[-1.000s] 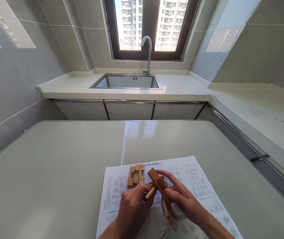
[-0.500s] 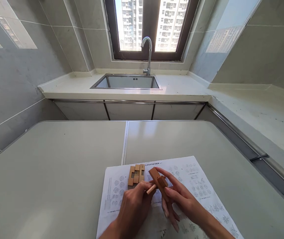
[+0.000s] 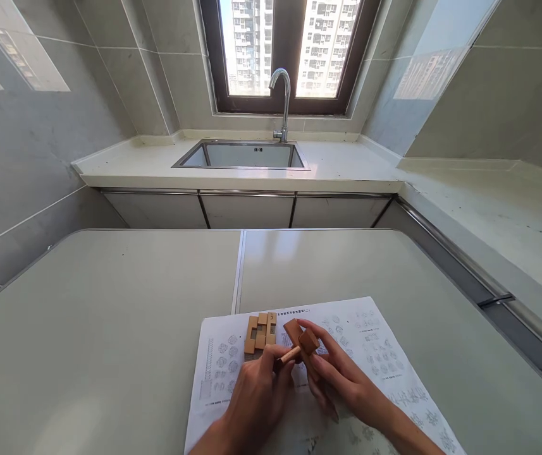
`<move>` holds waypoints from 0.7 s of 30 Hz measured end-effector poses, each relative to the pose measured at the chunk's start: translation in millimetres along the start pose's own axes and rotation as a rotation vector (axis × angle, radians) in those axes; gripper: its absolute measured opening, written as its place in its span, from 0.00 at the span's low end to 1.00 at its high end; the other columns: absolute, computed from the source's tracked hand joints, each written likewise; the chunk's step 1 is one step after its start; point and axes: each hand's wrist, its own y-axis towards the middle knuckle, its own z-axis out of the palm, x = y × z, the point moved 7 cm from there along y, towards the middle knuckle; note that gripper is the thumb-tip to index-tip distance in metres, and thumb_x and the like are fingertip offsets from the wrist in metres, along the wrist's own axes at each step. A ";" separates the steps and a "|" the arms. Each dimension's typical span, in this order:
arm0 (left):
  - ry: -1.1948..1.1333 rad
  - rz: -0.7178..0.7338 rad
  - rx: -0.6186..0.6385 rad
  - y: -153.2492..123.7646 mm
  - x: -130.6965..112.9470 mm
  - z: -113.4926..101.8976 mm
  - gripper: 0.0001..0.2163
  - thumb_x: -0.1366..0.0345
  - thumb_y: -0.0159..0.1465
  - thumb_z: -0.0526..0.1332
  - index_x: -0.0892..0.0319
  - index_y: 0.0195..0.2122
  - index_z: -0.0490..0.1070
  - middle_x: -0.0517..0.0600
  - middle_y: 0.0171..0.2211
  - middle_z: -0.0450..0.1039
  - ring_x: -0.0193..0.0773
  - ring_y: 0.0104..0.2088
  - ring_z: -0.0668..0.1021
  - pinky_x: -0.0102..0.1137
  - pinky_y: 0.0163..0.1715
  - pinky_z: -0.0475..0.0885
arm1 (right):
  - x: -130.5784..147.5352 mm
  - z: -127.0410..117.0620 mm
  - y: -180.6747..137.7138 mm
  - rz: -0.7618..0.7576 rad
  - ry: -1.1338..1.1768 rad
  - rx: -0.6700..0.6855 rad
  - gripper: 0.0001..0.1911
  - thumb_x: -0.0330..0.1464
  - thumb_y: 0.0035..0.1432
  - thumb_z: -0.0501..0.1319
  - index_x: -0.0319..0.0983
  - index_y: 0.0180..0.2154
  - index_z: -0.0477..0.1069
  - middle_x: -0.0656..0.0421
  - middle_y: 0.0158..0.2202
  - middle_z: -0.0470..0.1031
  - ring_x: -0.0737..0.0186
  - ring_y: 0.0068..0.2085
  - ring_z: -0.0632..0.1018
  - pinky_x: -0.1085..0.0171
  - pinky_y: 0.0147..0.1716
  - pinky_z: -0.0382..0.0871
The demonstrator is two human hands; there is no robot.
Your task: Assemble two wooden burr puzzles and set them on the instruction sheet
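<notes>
Hands hold wooden pieces; sink bottom hidden.

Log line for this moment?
left hand: holds wooden stick | right hand: holds wooden bar | notched blocks: on printed sheet

The thin wooden stick in the left hand is turned: its outer end, which pointed before more to the near side of the counter, now points more to the left edge. The short cross block is rotated also, and it shows a squarer face. The lower fingers of the right hand are drawn in, reaching less to the near side.
</notes>
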 end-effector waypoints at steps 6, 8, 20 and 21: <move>-0.070 -0.089 -0.043 1.7 10.8 -2.6 0.05 0.66 0.75 0.55 0.54 0.45 0.70 0.45 0.28 0.78 0.34 0.24 0.79 0.26 0.26 0.72 | -1.5 5.3 -1.8 0.068 0.077 -0.011 0.40 0.52 0.73 0.57 0.48 0.71 0.37 0.73 0.23 0.53 0.70 0.21 0.50 0.69 0.21 0.46; -0.121 -0.115 -0.018 1.8 13.3 -0.4 0.05 0.65 0.76 0.54 0.55 0.45 0.69 0.43 0.26 0.77 0.32 0.21 0.77 0.25 0.24 0.71 | -2.0 6.9 -3.0 0.070 0.070 -0.006 0.39 0.52 0.73 0.57 0.48 0.70 0.36 0.73 0.23 0.53 0.70 0.22 0.50 0.69 0.21 0.46; 0.198 0.101 0.004 4.2 -4.7 3.0 0.15 0.60 0.81 0.45 0.56 0.39 0.65 0.45 0.24 0.77 0.35 0.20 0.79 0.26 0.21 0.68 | -5.3 14.5 -6.8 0.071 0.053 0.065 0.40 0.51 0.74 0.55 0.46 0.71 0.31 0.73 0.22 0.57 0.70 0.21 0.53 0.70 0.21 0.52; 0.240 0.124 0.010 4.8 -6.5 3.1 0.16 0.60 0.81 0.44 0.56 0.37 0.65 0.44 0.23 0.76 0.36 0.19 0.78 0.27 0.21 0.67 | -5.5 15.0 -6.8 0.070 0.050 0.067 0.40 0.51 0.74 0.55 0.46 0.71 0.31 0.73 0.22 0.57 0.70 0.21 0.53 0.70 0.21 0.52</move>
